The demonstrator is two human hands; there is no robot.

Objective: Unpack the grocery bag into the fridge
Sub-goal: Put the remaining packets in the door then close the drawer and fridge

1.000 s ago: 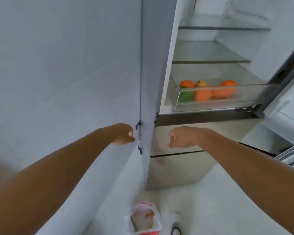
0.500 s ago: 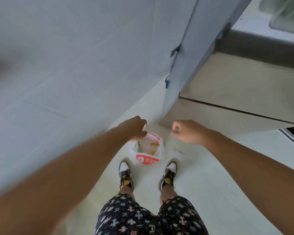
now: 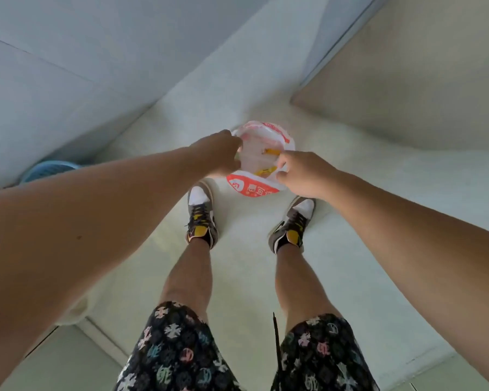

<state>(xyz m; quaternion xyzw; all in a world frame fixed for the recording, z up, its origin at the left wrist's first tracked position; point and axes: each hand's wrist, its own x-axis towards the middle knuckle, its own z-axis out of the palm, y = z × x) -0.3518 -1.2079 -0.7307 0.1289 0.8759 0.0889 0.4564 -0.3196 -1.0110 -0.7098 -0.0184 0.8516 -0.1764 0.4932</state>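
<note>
A white plastic grocery bag (image 3: 253, 189) with red print stands open on the pale floor just ahead of my shoes. Yellow packets (image 3: 269, 151) show inside it. My left hand (image 3: 220, 153) is at the bag's left rim with its fingers curled onto the plastic. On the right rim, my right hand (image 3: 302, 173) pinches the edge between thumb and fingers. The fridge's beige lower front (image 3: 407, 80) fills the upper right; its shelves are out of view.
The open fridge door's grey panel (image 3: 308, 32) rises at top centre, close above the bag. A grey wall (image 3: 68, 66) runs along the left with a blue round object (image 3: 48, 169) at its foot. My legs and shoes (image 3: 201, 215) stand behind the bag.
My view has swung down from the fridge shelves to the floor. Both hands dropped from chest height to the bag and closed on its rim.
</note>
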